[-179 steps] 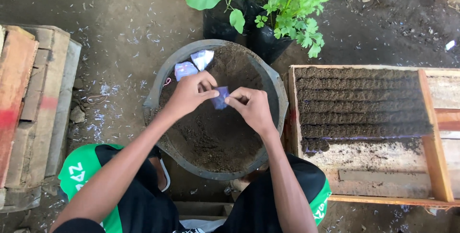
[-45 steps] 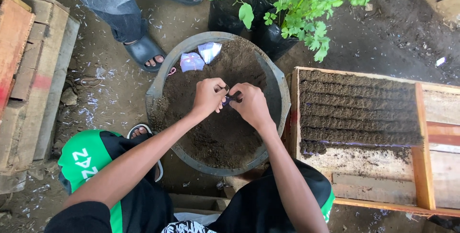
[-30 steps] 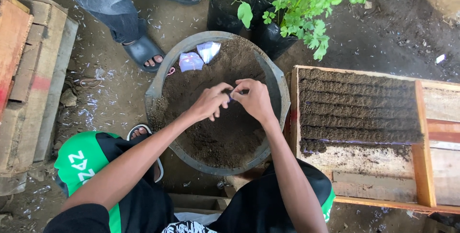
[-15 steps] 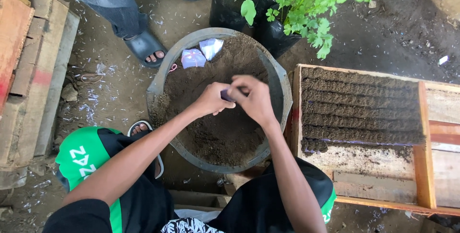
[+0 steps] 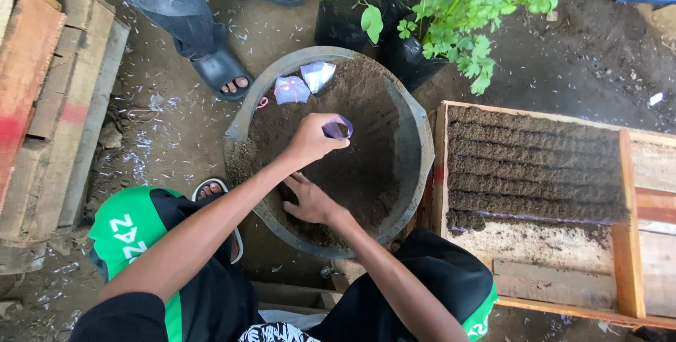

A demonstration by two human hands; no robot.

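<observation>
**Hands split apart over the soil tub**

The right hand (image 5: 310, 203) has dropped away from the left hand (image 5: 310, 139) and now lies flat on the dark soil, fingers spread. The left hand's grip pinches a small purple bag (image 5: 337, 128), open at the top, above the middle of the grey tub (image 5: 415, 138). Two more small bags (image 5: 303, 83) lie at the tub's far edge. A wooden tray (image 5: 535, 166) of filled rows sits just right of the tub.

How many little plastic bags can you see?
3. One small bag is held open in the left hand over the soil. Two more lie flat at the far edge of the basin: one beside the other. Others may be buried.
</observation>
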